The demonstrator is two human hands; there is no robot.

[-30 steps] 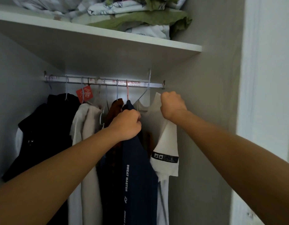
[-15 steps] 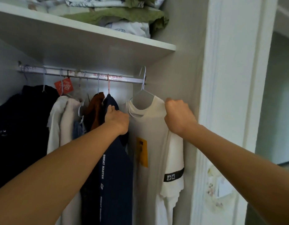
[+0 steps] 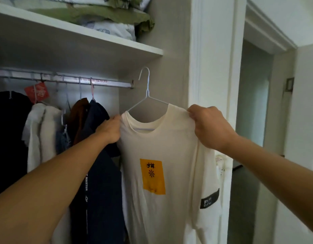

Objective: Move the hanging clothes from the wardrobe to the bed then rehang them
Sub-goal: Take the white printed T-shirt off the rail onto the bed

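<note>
both hands are up on the cream white t-shirt with the orange rectangular patch (image 3: pixel 162 155), and it hangs on a thin white wire hanger (image 3: pixel 146 95) whose hook is in open air, off to the right of the silver metal wardrobe rail (image 3: pixel 64 81) and clear of it. the right hand (image 3: pixel 210 127) has its fingers curled tight over the shirt's right shoulder, bunching the fabric at the seam. the left hand (image 3: pixel 110 129) is at the shirt's left shoulder, thumb and fingers closing on the edge by the collar; it looks like a pinch on the cloth, though the fingertips are tucked behind the fabric and hard to read. the shirt faces the camera, spread between the two hands, with a black band on its right sleeve low down. it sits in front of the wardrobe's grey right inner wall, just beside the white door frame (image 3: pixel 213 85).

back on the rail, a navy blue garment with white lettering down its front (image 3: pixel 99 173) hangs nearest the left wrist, then a brown garment (image 3: pixel 80 111), a pale beige top (image 3: pixel 41 138) and a black coat (image 3: pixel 9 138) at far left. a red paper tag (image 3: pixel 37 91) dangles from the rail. above, the white wooden shelf (image 3: pixel 99 43) carries folded green and white bedding (image 3: pixel 103 16).
</note>
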